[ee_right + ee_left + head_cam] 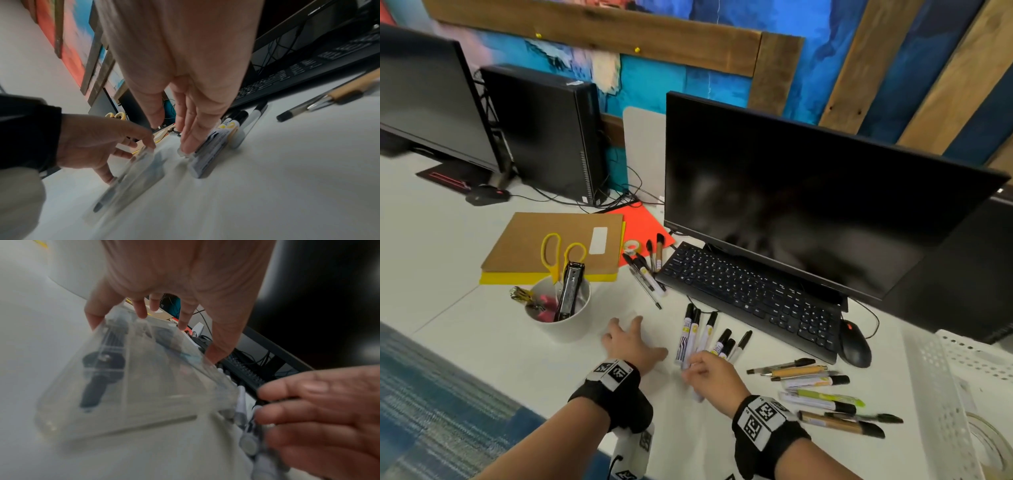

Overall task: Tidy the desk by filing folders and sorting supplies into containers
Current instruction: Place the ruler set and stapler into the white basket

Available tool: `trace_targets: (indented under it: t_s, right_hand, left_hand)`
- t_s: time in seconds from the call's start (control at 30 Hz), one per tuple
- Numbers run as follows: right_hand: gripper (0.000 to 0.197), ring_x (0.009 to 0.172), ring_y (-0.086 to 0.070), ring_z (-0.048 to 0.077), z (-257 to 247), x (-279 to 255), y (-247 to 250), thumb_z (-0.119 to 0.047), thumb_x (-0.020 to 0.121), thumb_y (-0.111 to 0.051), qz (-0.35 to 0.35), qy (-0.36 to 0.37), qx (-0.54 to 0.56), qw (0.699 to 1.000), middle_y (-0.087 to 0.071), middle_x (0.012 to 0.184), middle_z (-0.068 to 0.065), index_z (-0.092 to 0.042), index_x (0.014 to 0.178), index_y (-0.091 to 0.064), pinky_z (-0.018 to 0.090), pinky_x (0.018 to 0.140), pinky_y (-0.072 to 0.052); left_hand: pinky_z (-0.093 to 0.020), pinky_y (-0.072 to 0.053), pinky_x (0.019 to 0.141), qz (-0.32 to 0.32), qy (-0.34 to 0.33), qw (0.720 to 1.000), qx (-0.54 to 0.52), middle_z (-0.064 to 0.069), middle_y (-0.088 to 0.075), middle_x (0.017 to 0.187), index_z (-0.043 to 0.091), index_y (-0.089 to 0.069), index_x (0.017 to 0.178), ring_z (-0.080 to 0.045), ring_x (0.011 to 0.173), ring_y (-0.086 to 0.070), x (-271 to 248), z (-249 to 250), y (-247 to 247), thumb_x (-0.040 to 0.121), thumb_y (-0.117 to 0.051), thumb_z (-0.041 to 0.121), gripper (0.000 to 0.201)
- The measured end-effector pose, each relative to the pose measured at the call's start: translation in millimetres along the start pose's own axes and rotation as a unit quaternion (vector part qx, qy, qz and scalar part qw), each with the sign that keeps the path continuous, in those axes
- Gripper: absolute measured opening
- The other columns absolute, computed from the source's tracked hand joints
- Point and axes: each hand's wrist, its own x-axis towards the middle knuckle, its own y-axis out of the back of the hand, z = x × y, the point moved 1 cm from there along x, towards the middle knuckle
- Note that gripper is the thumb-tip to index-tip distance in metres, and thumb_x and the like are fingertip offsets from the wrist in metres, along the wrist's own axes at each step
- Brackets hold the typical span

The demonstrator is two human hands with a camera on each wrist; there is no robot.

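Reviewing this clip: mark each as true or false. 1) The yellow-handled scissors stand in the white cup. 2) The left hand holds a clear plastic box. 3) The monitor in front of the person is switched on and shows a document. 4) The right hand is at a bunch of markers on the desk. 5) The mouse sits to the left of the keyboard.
1) True: the scissors stand in the white cup.
2) True: the left hand grips a clear plastic box by its edges.
3) False: the monitor is dark.
4) True: the right hand touches the markers.
5) False: the mouse is right of the keyboard.
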Motion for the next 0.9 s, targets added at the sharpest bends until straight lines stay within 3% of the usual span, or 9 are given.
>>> trace_targets:
  t_s: [0.07, 0.13, 0.2, 0.33, 0.47, 0.57, 0.67, 0.8, 0.9]
  right_hand:
    - [0.027, 0.072, -0.055, 0.007, -6, 6, -5, -0.022, 0.089, -0.060, -0.039, -0.020, 0.051, 0.998, -0.061, 0.101, 0.001, -0.018, 0.115, -0.054, 0.010, 0.047, -0.040]
    - [0.038, 0.082, -0.058, 0.009, -13, 9, -11, -0.017, 0.089, -0.061, -0.075, -0.040, 0.122, 0.989, -0.059, 0.111, 0.006, -0.013, 0.125, -0.049, 0.008, 0.053, -0.045]
    - [0.037, 0.090, -0.060, 0.013, -16, 15, -16, -0.011, 0.086, -0.062, -0.085, -0.050, 0.171, 0.980, -0.058, 0.115, 0.007, -0.017, 0.122, -0.052, 0.016, 0.066, -0.051]
    - [0.035, 0.073, -0.066, 0.016, -23, 22, -21, 0.008, 0.085, -0.047, -0.073, -0.066, 0.217, 0.971, -0.067, 0.088, 0.004, -0.014, 0.112, -0.054, 0.021, 0.057, -0.045]
    - [0.041, 0.078, -0.068, 0.024, -25, 24, -18, 0.015, 0.082, -0.047, -0.089, -0.074, 0.285, 0.952, -0.063, 0.104, 0.016, -0.005, 0.117, -0.050, 0.030, 0.067, -0.051]
    - [0.043, 0.083, -0.066, 0.027, -23, 24, -16, 0.017, 0.078, -0.053, -0.093, -0.076, 0.320, 0.940, -0.060, 0.112, 0.017, 0.000, 0.118, -0.048, 0.034, 0.071, -0.054]
    - [0.041, 0.088, -0.063, 0.027, -19, 25, -14, 0.018, 0.079, -0.050, -0.080, -0.078, 0.329, 0.938, -0.059, 0.110, 0.018, -0.001, 0.116, -0.050, 0.035, 0.071, -0.054]
    - [0.040, 0.095, -0.060, 0.029, -17, 27, -10, 0.015, 0.082, -0.044, -0.068, -0.083, 0.339, 0.935, -0.061, 0.110, 0.019, -0.004, 0.115, -0.054, 0.038, 0.080, -0.051]
    - [0.040, 0.094, -0.059, 0.029, -20, 27, -8, 0.015, 0.083, -0.042, -0.070, -0.075, 0.356, 0.929, -0.062, 0.106, 0.016, -0.003, 0.116, -0.056, 0.037, 0.080, -0.052]
  left_hand:
    - [-0.040, -0.029, 0.110, -0.003, -0.005, 0.999, -0.040, -0.014, -0.012, 0.150, 0.030, -0.030, 0.142, -0.039, 0.136, -0.018, -1, 6, 5, 0.070, -0.071, 0.041, 0.084]
    - [-0.041, -0.030, 0.109, -0.006, -0.014, 0.997, -0.070, -0.013, -0.014, 0.149, 0.030, -0.031, 0.141, -0.038, 0.136, -0.019, -1, 12, 9, 0.069, -0.073, 0.040, 0.084]
    - [-0.040, -0.029, 0.109, -0.012, -0.029, 0.995, -0.091, -0.013, -0.014, 0.149, 0.030, -0.032, 0.140, -0.037, 0.136, -0.019, -1, 17, 12, 0.068, -0.075, 0.040, 0.085]
    - [-0.040, -0.027, 0.111, -0.024, -0.067, 0.993, -0.092, -0.011, -0.014, 0.150, 0.027, -0.030, 0.141, -0.035, 0.138, -0.018, -1, 21, 15, 0.067, -0.076, 0.048, 0.090]
    - [-0.036, -0.027, 0.111, -0.016, -0.115, 0.991, -0.066, -0.010, -0.030, 0.145, 0.022, -0.033, 0.140, -0.029, 0.133, -0.030, 5, 14, 17, 0.077, -0.066, 0.048, 0.076]
    - [-0.033, -0.030, 0.105, 0.052, -0.156, 0.986, -0.044, -0.007, -0.043, 0.138, 0.018, -0.045, 0.133, -0.027, 0.126, -0.039, 10, 10, 28, 0.084, -0.053, 0.048, 0.058]
    - [-0.040, -0.036, 0.099, 0.176, -0.175, 0.967, -0.050, -0.013, -0.055, 0.125, 0.010, -0.056, 0.122, -0.033, 0.116, -0.048, 23, 3, 48, 0.086, -0.054, 0.036, 0.045]
    - [-0.051, -0.040, 0.090, 0.320, -0.091, 0.939, -0.085, -0.027, -0.057, 0.112, -0.006, -0.054, 0.116, -0.044, 0.108, -0.052, 44, -15, 76, 0.079, -0.069, 0.014, 0.045]
    - [-0.055, -0.041, 0.088, 0.300, 0.016, 0.948, -0.102, -0.030, -0.050, 0.117, -0.008, -0.046, 0.122, -0.046, 0.113, -0.045, 53, -23, 92, 0.080, -0.069, 0.017, 0.054]
